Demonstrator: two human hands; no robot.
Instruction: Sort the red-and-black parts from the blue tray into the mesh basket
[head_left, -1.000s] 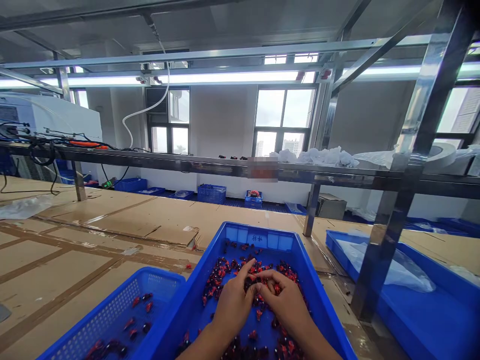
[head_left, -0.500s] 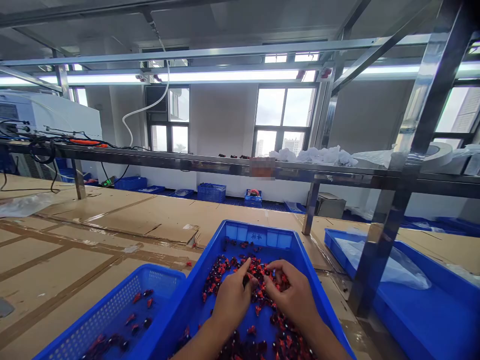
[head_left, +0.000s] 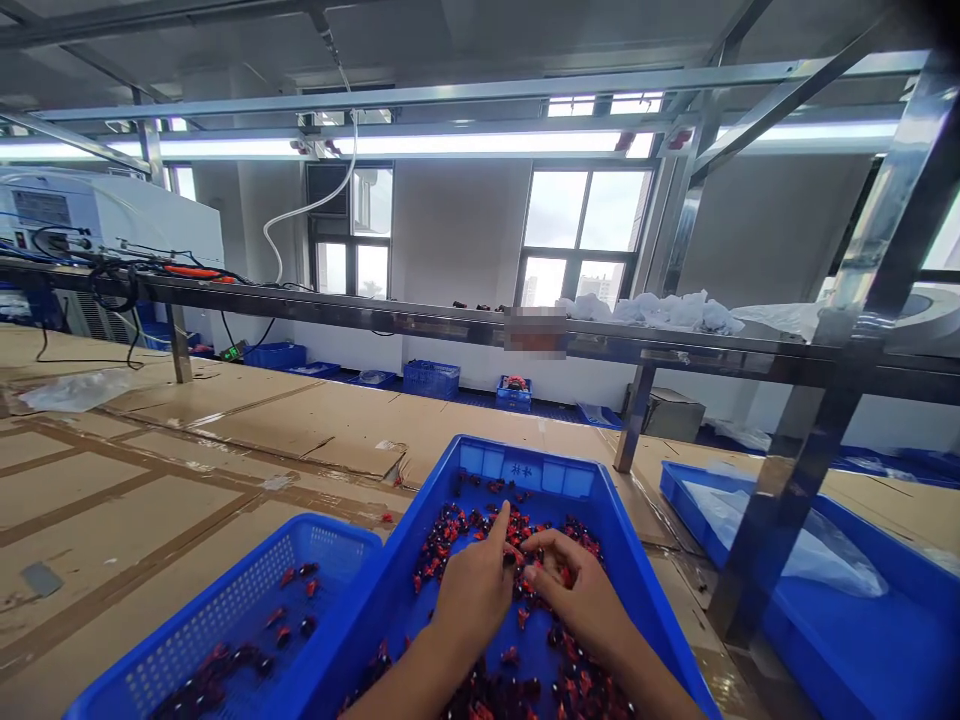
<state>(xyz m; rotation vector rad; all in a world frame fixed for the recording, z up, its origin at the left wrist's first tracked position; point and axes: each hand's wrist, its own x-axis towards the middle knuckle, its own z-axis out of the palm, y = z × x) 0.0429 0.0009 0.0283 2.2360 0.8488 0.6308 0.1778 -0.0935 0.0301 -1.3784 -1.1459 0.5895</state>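
Both my hands are over the blue bin (head_left: 637,560), among many small red-and-black parts (head_left: 442,540). My left hand (head_left: 476,590) stretches its index finger forward, while its other fingers and thumb are closed on a small dark part (head_left: 509,559), mostly hidden. Close beside it on the right is my right hand (head_left: 574,585), its thumb and index finger curved toward the left fingertips in a pinch. Whatever lies between those right fingertips is too small to make out. More parts are heaped below my wrists at the near end of the bin.
A perforated blue basket (head_left: 150,650) with several similar parts stands at the left. To the right, a blue tray (head_left: 825,640) holds clear plastic bags, behind a metal post (head_left: 795,500). A metal shelf rail (head_left: 420,325) crosses above the cardboard-covered table (head_left: 247,440).
The view has shifted slightly, so things sit a little farther right. My right index fingertip has come closer to my left fingers. Both hands stay over the bin.
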